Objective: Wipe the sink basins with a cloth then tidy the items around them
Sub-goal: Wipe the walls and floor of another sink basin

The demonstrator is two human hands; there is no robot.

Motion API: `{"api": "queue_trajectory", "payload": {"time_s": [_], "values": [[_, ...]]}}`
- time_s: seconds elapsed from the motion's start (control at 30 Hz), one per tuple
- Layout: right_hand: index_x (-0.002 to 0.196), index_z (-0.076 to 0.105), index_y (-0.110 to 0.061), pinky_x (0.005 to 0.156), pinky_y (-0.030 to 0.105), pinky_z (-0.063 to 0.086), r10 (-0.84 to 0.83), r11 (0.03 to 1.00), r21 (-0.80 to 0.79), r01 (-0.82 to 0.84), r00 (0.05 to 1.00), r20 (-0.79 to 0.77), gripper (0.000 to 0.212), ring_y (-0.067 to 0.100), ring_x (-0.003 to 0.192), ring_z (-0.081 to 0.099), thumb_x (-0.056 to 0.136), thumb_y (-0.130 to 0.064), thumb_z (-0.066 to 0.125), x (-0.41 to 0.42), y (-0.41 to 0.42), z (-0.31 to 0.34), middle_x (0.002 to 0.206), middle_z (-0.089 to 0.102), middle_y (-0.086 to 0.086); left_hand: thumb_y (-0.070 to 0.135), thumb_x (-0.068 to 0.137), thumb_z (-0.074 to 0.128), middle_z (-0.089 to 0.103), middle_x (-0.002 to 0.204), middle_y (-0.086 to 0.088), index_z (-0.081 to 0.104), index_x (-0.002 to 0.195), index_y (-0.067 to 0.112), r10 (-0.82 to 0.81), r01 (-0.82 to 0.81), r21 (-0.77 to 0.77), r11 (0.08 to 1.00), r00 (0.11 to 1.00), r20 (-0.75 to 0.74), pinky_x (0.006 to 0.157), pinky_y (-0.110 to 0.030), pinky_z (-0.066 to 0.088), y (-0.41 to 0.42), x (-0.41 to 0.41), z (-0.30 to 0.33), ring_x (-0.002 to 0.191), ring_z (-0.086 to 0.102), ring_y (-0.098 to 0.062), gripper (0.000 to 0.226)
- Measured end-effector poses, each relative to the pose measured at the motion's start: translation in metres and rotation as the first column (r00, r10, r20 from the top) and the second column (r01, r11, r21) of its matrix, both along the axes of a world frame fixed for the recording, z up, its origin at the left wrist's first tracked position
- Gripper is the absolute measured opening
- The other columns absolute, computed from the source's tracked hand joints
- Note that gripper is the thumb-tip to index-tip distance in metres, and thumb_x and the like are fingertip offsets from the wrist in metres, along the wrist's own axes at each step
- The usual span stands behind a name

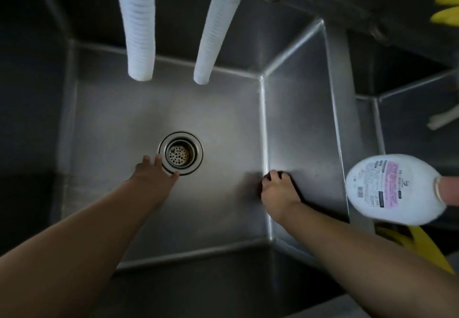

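— Where are the hands?
— Both are in the basin. The left hand lies flat beside the drain, fingers straight, holding nothing.
— And the right?
— The right hand curls its grip on something dark, perhaps the cloth, at the right wall's bottom edge.
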State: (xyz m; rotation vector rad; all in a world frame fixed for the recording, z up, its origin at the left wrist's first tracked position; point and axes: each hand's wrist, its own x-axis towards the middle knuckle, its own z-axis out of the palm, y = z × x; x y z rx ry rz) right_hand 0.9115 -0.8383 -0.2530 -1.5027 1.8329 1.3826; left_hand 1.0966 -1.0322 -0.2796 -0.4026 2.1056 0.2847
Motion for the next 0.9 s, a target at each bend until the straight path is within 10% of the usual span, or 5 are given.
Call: {"api": "queue_trajectory", "payload": {"time_s": [0.47,0.6,0.73,0.9], "values": [[0.129,0.052,-0.003,0.104,0.047,0.028,0.028,0.929,0.356,-0.098,0.980,0.197,0.036,0.041,0.132,0.024,0.095,-0.013,0.047,0.042,0.050,0.013,0.140,0.041,0.015,0.024,0.098,0.034,-0.009,0.153,-0.027,0.005,0.151,0.033,0.019,-0.020,-0.021,1.000,0.998,-0.065,0.111,-0.047,0.024,0.001,0.009,-0.006,0.138,0.005,-0.049,0.061],[0.122,0.058,-0.004,0.101,0.046,0.029,0.034,0.965,0.253,-0.075,0.986,0.164,0.033,0.038,0.127,0.033,0.093,-0.012,0.045,0.031,0.030,0.017,0.128,0.053,0.014,0.024,0.098,0.036,-0.010,0.154,-0.027,0.004,0.151,0.032,0.034,-0.034,0.003,0.999,0.998,-0.050,0.112,-0.048,0.022,0.000,0.009,-0.004,0.139,0.002,-0.050,0.063],[0.076,0.074,-0.017,0.076,0.033,0.042,0.204,0.979,0.020,-0.205,0.978,0.036,0.020,0.023,0.090,0.059,0.067,-0.029,0.061,-0.011,-0.019,0.023,0.074,0.068,-0.005,0.024,0.099,0.033,-0.011,0.154,-0.028,0.004,0.152,0.031,0.037,-0.037,0.006,0.999,0.998,-0.040,0.113,-0.048,0.020,0.000,0.006,-0.003,0.139,-0.001,-0.051,0.060],[0.105,0.065,-0.010,0.094,0.035,0.032,0.161,0.966,-0.192,-0.173,0.984,-0.075,0.025,0.027,0.117,0.041,0.091,-0.014,0.045,-0.073,-0.101,0.030,0.109,0.061,0.001,0.024,0.098,0.037,-0.014,0.153,-0.028,-0.001,0.152,0.030,0.053,-0.053,0.019,0.998,0.999,0.000,0.113,-0.049,0.019,0.001,0.001,-0.005,0.139,-0.005,-0.052,0.065]]}}
